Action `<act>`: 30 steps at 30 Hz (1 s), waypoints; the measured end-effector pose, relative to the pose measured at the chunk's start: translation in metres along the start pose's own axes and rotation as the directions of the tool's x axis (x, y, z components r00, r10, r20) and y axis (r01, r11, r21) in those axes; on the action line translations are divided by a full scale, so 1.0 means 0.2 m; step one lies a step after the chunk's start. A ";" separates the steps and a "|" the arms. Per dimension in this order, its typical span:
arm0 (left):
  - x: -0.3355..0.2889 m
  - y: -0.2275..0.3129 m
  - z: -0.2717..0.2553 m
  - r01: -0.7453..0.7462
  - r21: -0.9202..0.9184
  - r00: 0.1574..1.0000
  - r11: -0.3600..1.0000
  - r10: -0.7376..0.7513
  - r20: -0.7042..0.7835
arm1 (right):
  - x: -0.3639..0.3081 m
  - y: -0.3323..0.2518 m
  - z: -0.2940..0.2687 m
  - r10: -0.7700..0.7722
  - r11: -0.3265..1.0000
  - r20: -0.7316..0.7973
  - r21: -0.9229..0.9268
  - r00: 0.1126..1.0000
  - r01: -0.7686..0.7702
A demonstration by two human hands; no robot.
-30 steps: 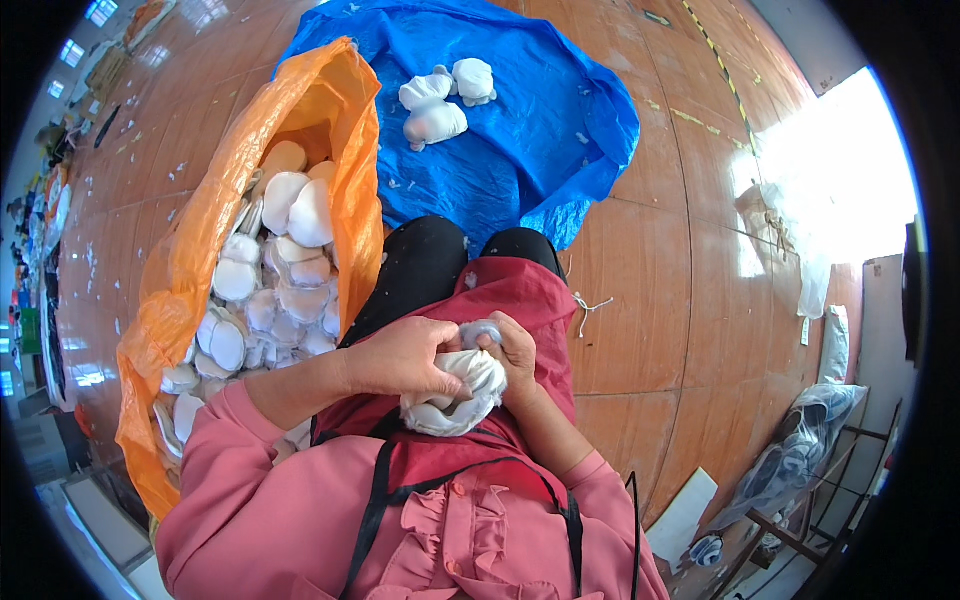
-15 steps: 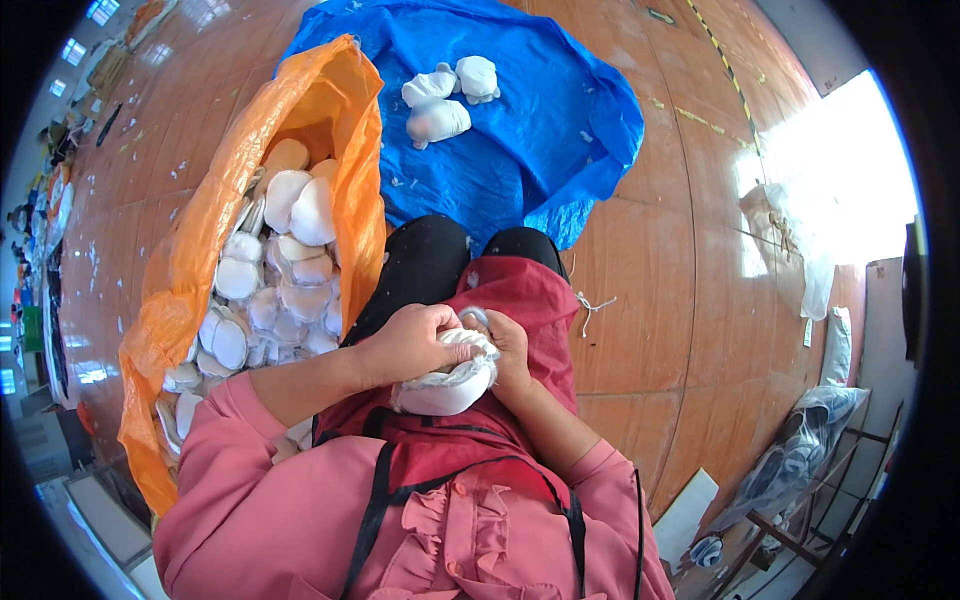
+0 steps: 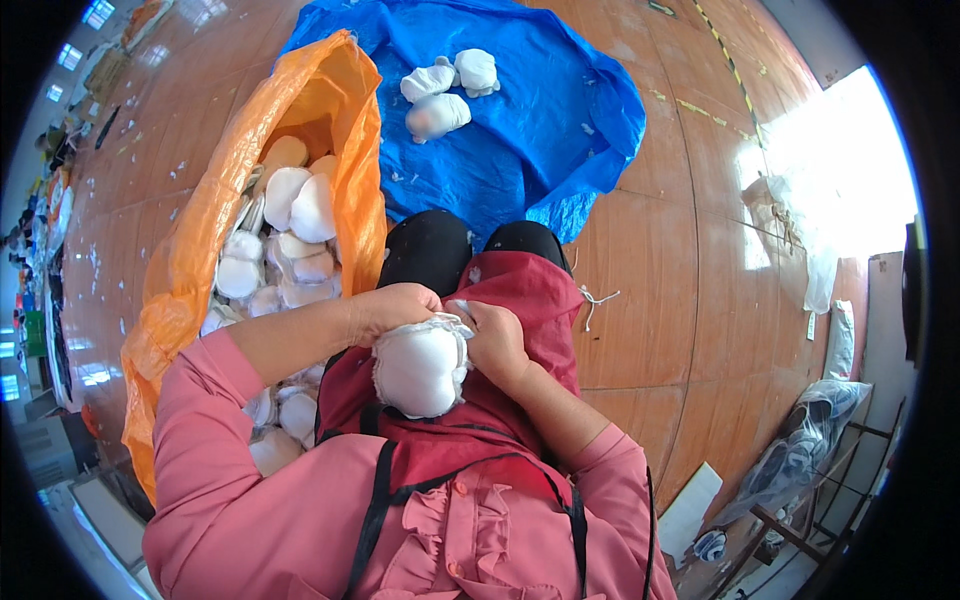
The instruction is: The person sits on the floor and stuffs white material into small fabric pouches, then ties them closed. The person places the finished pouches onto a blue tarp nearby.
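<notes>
Over my lap I hold a white, rounded padded piece (image 3: 422,372) with a frayed, gathered edge; its smooth broad side faces up. My left hand (image 3: 405,307) is closed on its far edge, with the fingers pinched together. My right hand (image 3: 497,340) grips the same edge at the far right, thumb and fingers pressed close to the left hand. What lies between the fingertips is partly hidden. Beneath the piece is my dark red apron (image 3: 525,310).
To the left, an open orange woven sack (image 3: 165,340) holds many white and tan oval pads (image 3: 313,208). Ahead, a blue plastic sheet (image 3: 540,110) bears three white rounded bundles (image 3: 440,117). A metal rack with a plastic-wrapped bundle (image 3: 800,440) stands at the lower right.
The white padded piece has turned so its smooth face shows instead of its layered, gathered opening. My left hand has shifted left and slightly away, and both hands now hold the far edge.
</notes>
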State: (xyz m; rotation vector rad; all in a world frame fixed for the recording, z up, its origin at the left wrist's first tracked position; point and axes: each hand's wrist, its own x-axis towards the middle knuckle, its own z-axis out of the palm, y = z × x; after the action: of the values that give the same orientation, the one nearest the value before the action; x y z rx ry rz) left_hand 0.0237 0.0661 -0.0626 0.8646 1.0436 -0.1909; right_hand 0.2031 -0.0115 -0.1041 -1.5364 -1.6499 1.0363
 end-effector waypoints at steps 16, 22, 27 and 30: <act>-0.12 -0.11 0.12 -0.587 0.751 0.595 0.304 0.790 0.145 | 0.07 0.08 0.05 0.323 0.874 0.337 0.252 0.885 -0.415; -0.20 -0.21 0.17 -0.574 0.817 0.421 -0.061 0.833 0.359 | -0.06 0.16 0.14 0.208 0.901 0.191 0.344 0.959 -0.264; -0.26 -0.27 0.15 -0.553 0.829 0.409 -0.085 0.839 0.358 | -0.10 0.14 0.15 0.350 0.777 0.291 0.441 0.890 -0.449; -0.26 -0.30 0.14 -0.525 0.846 0.421 -0.096 0.834 0.356 | -0.11 0.11 0.13 0.331 0.770 0.246 0.488 0.911 -0.411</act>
State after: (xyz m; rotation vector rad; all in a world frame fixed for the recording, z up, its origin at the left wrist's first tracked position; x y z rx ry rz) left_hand -0.0165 -0.0060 -0.0459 2.5155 0.4739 0.3943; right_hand 0.1927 -0.0363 -0.1353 -1.4454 -1.0114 1.6926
